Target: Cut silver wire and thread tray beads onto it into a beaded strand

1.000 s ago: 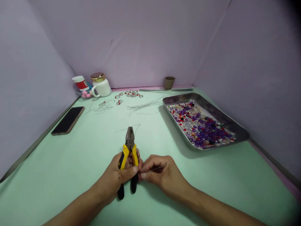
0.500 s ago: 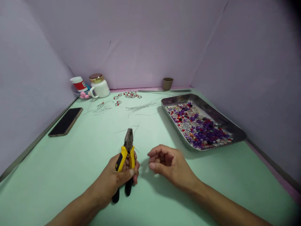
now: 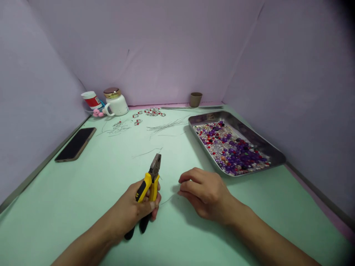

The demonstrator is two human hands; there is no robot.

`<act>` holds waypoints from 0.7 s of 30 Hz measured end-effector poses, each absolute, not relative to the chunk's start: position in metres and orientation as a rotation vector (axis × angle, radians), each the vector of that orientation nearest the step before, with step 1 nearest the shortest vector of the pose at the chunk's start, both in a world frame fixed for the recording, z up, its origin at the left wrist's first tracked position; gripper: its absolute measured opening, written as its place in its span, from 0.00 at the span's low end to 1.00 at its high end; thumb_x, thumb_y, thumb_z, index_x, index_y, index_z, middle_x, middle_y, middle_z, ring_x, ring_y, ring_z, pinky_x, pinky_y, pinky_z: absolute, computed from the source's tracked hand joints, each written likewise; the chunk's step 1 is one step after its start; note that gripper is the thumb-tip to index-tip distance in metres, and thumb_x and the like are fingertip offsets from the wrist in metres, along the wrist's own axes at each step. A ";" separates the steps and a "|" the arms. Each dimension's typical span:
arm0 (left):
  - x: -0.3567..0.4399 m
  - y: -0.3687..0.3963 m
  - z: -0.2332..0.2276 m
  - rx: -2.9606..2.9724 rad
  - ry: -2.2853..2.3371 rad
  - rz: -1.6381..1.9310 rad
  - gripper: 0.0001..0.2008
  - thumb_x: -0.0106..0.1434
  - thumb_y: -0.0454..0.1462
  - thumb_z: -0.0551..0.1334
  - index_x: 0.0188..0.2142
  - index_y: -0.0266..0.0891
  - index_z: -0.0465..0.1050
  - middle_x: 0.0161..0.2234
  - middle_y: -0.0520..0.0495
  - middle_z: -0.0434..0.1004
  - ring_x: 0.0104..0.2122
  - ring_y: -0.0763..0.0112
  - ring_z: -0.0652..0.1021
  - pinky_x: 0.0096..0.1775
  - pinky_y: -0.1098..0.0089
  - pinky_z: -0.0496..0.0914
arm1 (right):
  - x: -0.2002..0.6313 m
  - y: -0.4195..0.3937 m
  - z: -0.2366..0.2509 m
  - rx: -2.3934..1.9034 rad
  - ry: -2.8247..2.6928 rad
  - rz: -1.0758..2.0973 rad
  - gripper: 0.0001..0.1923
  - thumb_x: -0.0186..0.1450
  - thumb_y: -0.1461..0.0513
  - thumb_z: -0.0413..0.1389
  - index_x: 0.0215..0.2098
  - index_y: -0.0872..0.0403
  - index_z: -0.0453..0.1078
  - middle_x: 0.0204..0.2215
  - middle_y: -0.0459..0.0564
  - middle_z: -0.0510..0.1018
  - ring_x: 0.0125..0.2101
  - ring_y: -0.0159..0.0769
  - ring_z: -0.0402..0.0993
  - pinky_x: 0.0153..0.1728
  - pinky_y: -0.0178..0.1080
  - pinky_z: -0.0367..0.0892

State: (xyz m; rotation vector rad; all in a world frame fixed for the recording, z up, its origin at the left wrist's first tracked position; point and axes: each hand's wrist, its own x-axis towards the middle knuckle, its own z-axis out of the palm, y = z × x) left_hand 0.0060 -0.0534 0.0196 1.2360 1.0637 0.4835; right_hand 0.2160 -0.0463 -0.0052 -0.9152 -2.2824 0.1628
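My left hand is wrapped around a pair of combination pliers with yellow and black handles. The steel jaws point away from me, tilted a little to the right. A thin wire runs from beside the left fingers over to my right hand. The right fingertips are pinched together at the wire's end, just above the table. Another strand of wire lies beyond the plier jaws.
At the right stands a metal tray of mixed beads. Farther back are cut wires, small beaded pieces, a brown cup, a white lidded mug and a red-and-white tub. A phone lies left.
My right hand has turned palm-down, its fingers closing into a pinch at the wire. The pliers have tipped slightly to the right in my left hand.
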 end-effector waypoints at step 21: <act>-0.010 -0.046 0.023 0.821 0.941 0.668 0.17 0.50 0.35 0.62 0.41 0.39 0.64 0.31 0.47 0.67 0.30 0.69 0.69 0.31 0.67 0.65 | 0.212 -0.040 -0.018 -1.410 -1.743 0.863 0.06 0.56 0.64 0.54 0.27 0.55 0.73 0.23 0.48 0.74 0.24 0.30 0.68 0.26 0.31 0.61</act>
